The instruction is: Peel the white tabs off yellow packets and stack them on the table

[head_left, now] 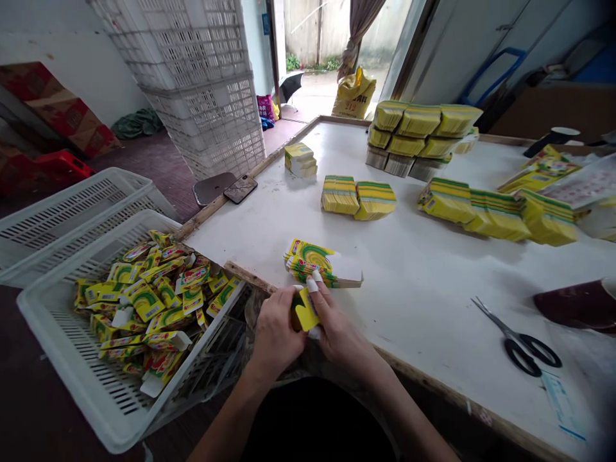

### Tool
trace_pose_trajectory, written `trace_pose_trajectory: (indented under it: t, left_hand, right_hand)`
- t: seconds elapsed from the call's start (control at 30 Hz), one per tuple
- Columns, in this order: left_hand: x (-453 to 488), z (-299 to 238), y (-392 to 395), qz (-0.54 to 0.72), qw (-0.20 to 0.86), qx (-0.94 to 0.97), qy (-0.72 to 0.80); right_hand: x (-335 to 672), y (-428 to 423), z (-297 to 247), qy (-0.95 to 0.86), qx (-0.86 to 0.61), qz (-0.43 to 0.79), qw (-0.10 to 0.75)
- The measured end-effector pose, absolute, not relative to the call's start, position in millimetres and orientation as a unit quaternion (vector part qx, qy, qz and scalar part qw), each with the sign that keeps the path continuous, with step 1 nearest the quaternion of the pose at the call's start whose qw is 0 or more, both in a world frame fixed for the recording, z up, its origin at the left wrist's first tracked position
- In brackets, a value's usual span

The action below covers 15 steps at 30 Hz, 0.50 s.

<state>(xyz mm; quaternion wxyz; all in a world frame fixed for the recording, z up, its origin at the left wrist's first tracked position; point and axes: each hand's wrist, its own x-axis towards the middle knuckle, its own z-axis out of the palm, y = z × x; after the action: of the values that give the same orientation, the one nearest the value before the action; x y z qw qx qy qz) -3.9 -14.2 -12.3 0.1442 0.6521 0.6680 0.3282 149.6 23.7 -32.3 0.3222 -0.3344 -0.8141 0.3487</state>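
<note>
Both my hands meet at the near edge of the white table (414,289), closed around one small yellow carton (306,309). My left hand (275,333) grips its left side. On the right side, my right hand (337,324) pinches it, with white tape on the fingertips. Just beyond my fingers lies a short pile of flat yellow-green cartons (317,263). To my left, a white plastic crate (96,385) holds several folded cartons (154,301).
Bundles of flat cartons (359,197) lie mid-table, taller stacks (418,138) at the back and more bundles (495,212) on the right. Black scissors (517,337) rest near the front right. A phone (240,188) sits at the left edge. Stacked white crates (202,83) stand behind.
</note>
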Motion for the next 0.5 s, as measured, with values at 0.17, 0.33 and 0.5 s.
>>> trace_pose_trajectory:
  t: [0.17,0.33,0.5]
  left_hand:
    - [-9.4,-7.2,-13.1,0.319,0.172,0.661,0.658]
    - [-9.9,-4.6,-14.0,0.313,0.208,0.651,0.659]
    - [-11.2,-2.5,-12.8,0.324,0.188,0.662,0.650]
  right_hand:
    - [153.0,26.1,-20.0,-0.841,-0.324,0.339,0.268]
    - [165.9,37.8,1.4,-0.852,-0.281,0.377,0.231]
    - [166.7,34.4,-4.3,-0.850,-0.277,0.368,0.257]
